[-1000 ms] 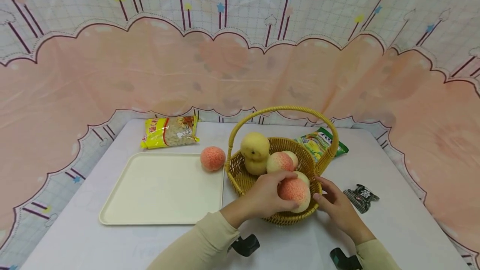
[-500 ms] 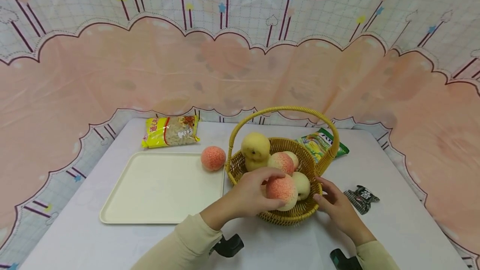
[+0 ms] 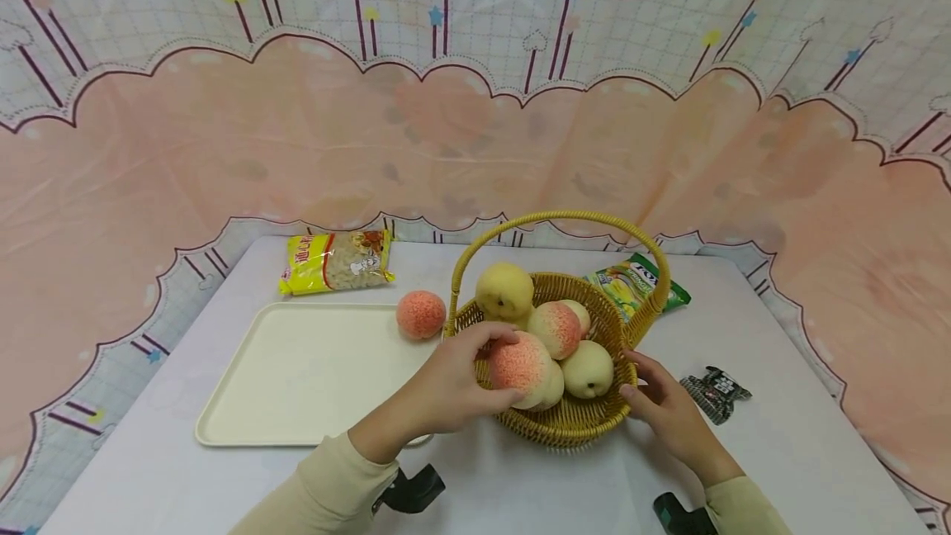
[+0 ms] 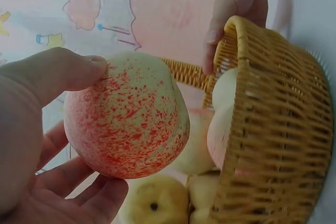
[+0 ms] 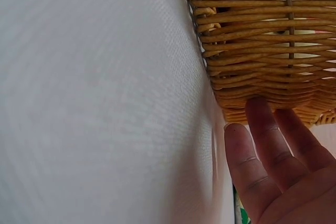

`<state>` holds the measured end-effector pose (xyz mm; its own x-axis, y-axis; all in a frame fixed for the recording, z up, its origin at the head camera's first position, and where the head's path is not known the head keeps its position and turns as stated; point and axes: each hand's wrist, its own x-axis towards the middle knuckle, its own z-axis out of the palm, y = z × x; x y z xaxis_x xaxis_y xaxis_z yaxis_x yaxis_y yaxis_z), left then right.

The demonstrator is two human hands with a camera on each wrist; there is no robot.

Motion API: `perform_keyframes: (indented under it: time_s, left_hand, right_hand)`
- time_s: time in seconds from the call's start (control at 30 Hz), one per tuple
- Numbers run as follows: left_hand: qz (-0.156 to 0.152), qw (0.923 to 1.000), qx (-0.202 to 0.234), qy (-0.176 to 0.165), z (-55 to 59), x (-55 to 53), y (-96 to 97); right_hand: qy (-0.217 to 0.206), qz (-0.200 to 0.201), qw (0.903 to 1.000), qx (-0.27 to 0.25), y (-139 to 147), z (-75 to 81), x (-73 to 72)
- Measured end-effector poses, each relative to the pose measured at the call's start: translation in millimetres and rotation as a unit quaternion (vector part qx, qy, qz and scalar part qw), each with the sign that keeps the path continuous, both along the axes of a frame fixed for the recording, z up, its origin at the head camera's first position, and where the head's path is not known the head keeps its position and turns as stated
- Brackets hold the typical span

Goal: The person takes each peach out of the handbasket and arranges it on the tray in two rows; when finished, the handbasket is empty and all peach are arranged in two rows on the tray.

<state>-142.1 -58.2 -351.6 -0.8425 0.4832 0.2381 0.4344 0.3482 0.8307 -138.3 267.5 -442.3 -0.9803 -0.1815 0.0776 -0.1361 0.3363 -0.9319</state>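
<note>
My left hand grips a pink-and-cream peach over the near left part of the yellow wicker basket. In the left wrist view, the thumb and fingers are spread round the peach, which overlaps the fruit behind it. My right hand rests at the basket's right rim, and the right wrist view shows straight fingers against its woven side. Inside the basket lie another blushed peach, a pale yellow-green fruit and a yellow fruit with a dark spot.
A cream tray lies left of the basket, with a pink round fruit at its far right corner. Behind are a yellow snack bag and a green bag. A small black packet lies on the right.
My left hand has moved left with the peach, from the basket's right side to its left, uncovering the pale fruit. The right hand has stayed at the rim.
</note>
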Motion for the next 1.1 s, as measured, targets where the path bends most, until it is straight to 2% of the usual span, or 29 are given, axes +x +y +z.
perform_keyframes:
  time_s: [0.23,0.37,0.7,1.1]
  left_hand:
    - [0.032,0.9992,0.019,0.017,-4.7,3.5,-23.4]
    - [0.053,0.9984,0.014,0.016,-6.8,5.5,-37.0]
    - [0.101,0.9941,0.008,0.039,-13.2,9.4,-69.9]
    - [0.151,0.9881,-0.016,0.023,-22.8,8.1,-94.4]
  right_hand:
    - [-0.004,0.002,1.0000,-0.003,0,0.7,-0.7]
    - [-0.002,0.002,1.0000,-0.003,0,0.5,-0.6]
    - [-0.003,0.000,1.0000,-0.001,0,-0.2,-0.3]
    - [0.000,-0.001,1.0000,-0.004,0,-0.1,-0.1]
